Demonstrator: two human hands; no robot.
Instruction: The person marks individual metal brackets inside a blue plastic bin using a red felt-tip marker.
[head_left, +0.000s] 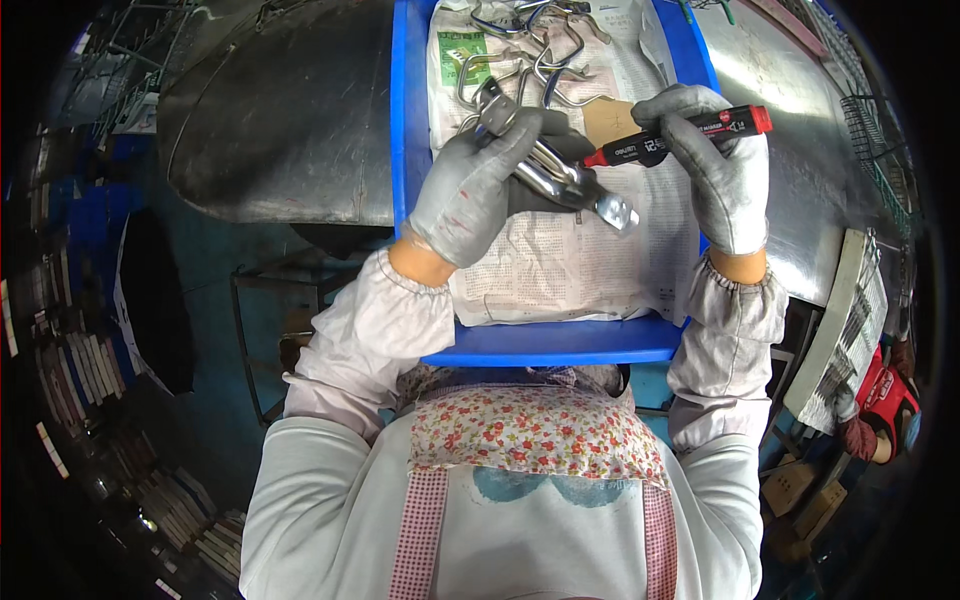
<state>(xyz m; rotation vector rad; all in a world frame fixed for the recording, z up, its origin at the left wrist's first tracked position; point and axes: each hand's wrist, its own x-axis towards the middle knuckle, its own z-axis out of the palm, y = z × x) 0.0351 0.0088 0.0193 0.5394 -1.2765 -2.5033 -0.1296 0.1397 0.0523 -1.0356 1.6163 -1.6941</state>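
Note:
My gloved left hand (470, 185) is wrapped round a shiny bent metal part (545, 172) with flattened ends, held above the blue tray. In my gloved right hand (715, 165) is a black marker pen with red ends (690, 135). Its red tip points left and sits close to the metal part; whether they touch I cannot tell. Several curved chrome metal parts (545, 60) lie in the far half of the blue tray (560, 345). Newspaper (560, 270) lines the tray beneath both hands.
A brown cardboard piece (608, 122) lies on the newspaper between my hands. Metal table surfaces (290, 130) flank the tray. Wire racks (870, 140) stand at the far right. At the right edge a person in red (885, 395) is partly visible.

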